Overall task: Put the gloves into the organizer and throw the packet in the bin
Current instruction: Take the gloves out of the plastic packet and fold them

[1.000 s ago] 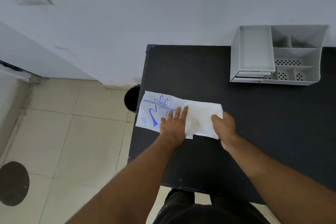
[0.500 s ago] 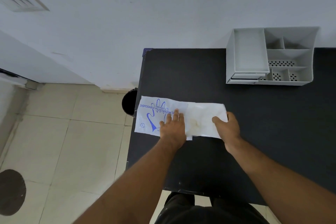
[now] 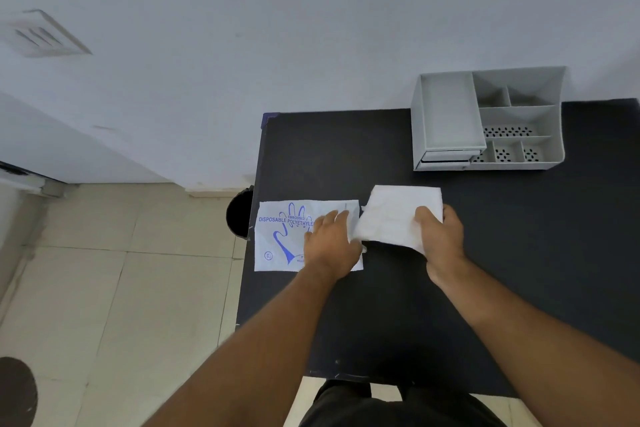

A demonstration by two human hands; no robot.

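A white packet (image 3: 284,236) printed with a blue hand and "DISPOSABLE POLYETHYLENE" lies flat at the left edge of the black table (image 3: 519,253). My left hand (image 3: 330,241) presses down on its right end, fingers spread flat. My right hand (image 3: 438,234) grips a folded stack of translucent white gloves (image 3: 391,215), which sits just outside the packet's mouth, slightly lifted and tilted. The grey organizer (image 3: 488,118) stands at the back of the table against the wall, its compartments bare. A black bin (image 3: 239,215) shows on the floor beside the table's left edge, partly hidden by it.
A white wall rises behind the table. Beige floor tiles spread to the left, with a dark round patch (image 3: 17,392) at the lower left. My dark trousers show below the table's near edge.
My right hand has pulled the glove stack rightward out of the packet. My left hand stayed pressed on the packet, which holds its place.
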